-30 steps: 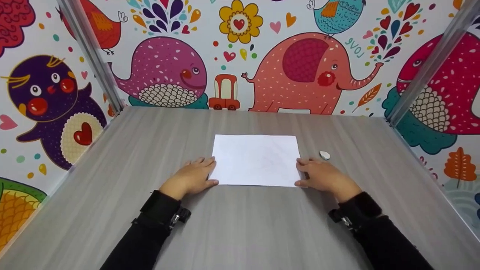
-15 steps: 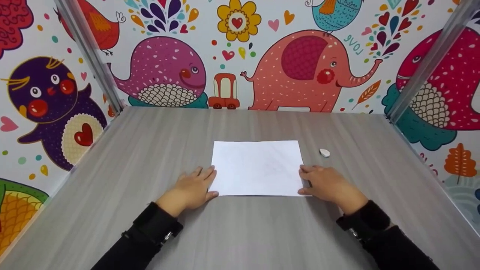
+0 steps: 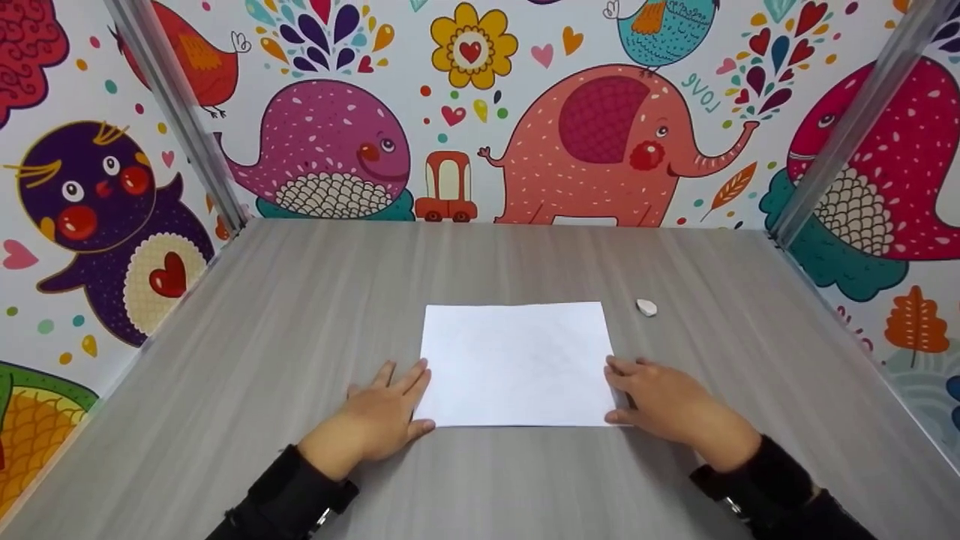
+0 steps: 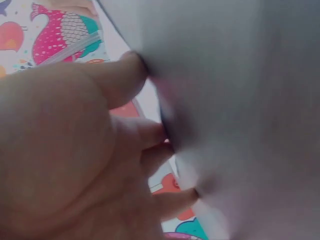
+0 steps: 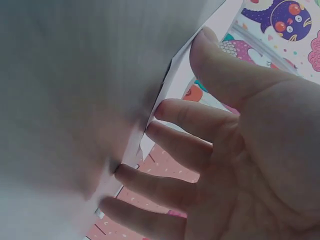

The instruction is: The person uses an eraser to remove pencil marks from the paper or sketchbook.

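Note:
A white sheet of paper (image 3: pixel 517 367) lies flat on the grey tabletop (image 3: pixel 480 480) in the head view. My left hand (image 3: pixel 375 412) rests at its left edge, with the thumb and fingertips on the paper's lower left side. At the right edge, my right hand (image 3: pixel 671 405) touches the sheet with its thumb and fingertips. Both wrist views show the fingers spread, fairly straight, their tips pressing down at the paper's edge; this is seen at the left hand (image 4: pixel 100 145) and the right hand (image 5: pixel 220 145).
A small whitish piece (image 3: pixel 646 307) lies on the table beyond the right hand; its kind is unclear. Walls printed with cartoon animals (image 3: pixel 600 150) enclose the back and both sides. Metal posts (image 3: pixel 172 97) stand at the back corners.
Both hands have slid the paper across the table toward me, keeping their places at its two sides. The small whitish piece has stayed where it was.

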`<action>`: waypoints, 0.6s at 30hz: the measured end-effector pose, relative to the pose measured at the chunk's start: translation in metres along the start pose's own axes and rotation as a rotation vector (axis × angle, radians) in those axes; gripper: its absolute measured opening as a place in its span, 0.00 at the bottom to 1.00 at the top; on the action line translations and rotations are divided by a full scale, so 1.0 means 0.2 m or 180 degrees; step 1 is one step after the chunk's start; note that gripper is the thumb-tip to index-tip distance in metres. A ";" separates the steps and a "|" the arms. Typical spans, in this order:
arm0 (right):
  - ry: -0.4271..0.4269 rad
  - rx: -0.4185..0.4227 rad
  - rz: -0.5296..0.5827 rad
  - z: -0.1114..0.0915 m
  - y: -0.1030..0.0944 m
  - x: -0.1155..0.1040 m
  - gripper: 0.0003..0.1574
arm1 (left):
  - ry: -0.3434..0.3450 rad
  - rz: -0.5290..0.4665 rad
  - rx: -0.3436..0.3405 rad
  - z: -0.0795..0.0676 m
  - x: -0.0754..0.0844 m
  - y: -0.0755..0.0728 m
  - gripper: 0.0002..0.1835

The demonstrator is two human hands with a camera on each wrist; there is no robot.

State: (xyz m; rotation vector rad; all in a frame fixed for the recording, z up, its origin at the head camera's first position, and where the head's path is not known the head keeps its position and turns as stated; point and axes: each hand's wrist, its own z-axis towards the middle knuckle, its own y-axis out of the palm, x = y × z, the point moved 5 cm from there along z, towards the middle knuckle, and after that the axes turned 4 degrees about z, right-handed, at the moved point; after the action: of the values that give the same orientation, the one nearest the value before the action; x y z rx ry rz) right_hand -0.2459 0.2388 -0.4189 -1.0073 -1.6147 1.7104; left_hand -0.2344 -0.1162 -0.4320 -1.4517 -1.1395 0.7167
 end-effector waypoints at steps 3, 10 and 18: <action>0.0036 -0.0064 0.0125 -0.04 0.01 -0.01 0.44 | 0.0006 -0.0038 -0.0035 -0.03 0.02 0.01 0.41; 0.0075 -0.0097 0.0094 -0.06 0.02 -0.04 0.44 | -0.0007 -0.0073 0.0005 -0.08 0.03 0.02 0.40; 0.0102 -0.0213 0.0023 -0.07 0.01 -0.03 0.44 | 0.0041 -0.0058 0.0001 -0.06 0.04 0.02 0.41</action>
State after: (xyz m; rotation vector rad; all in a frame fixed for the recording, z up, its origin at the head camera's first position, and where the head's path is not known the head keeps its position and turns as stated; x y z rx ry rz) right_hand -0.2305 0.2424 -0.4190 -1.0685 -1.6594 1.6464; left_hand -0.2191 -0.1140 -0.4326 -1.4421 -1.1414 0.6941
